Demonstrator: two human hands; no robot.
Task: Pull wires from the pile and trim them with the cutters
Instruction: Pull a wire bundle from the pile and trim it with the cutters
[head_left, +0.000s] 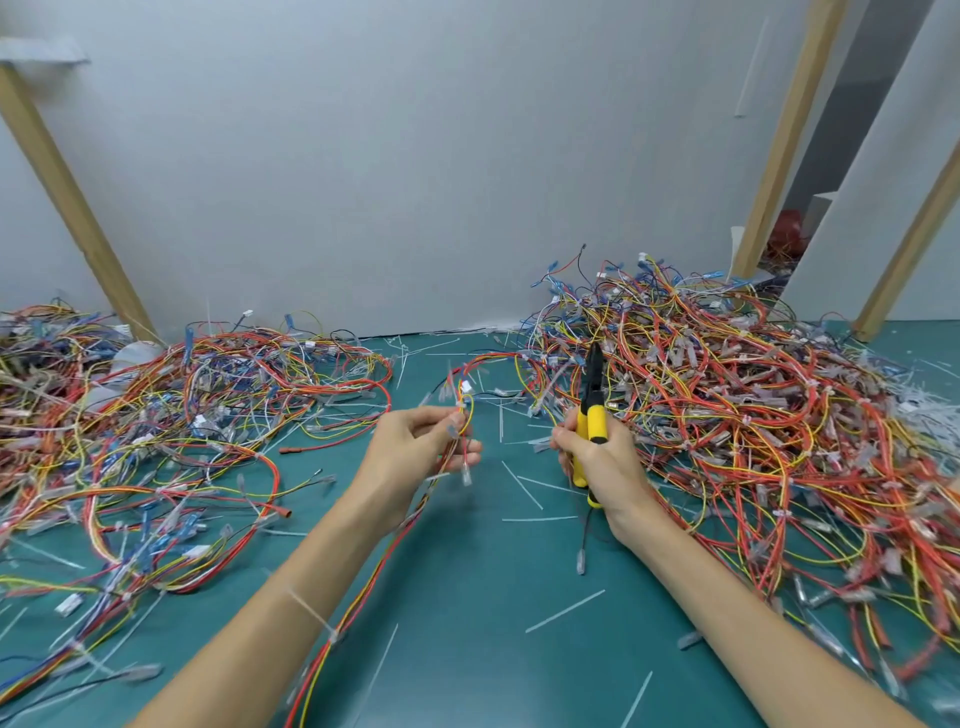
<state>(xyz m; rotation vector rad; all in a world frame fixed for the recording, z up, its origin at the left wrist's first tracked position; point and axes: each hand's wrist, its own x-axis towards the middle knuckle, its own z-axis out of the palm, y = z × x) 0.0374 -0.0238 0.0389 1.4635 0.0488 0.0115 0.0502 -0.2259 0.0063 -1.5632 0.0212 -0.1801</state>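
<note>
In the head view, the left hand (415, 447) pinches a thin wire bundle (464, 400) with curled fingers, above the green mat (467, 623). The bundle looks light and limp. Its far end arcs into the big pile (753, 415) on the right, so it may snag; holding near the white connector seems best. The right hand (602, 462) wraps around the yellow cutters (592, 400), tip upward. Free mat lies between the hands; a second heap (156, 415) crowds the left.
</note>
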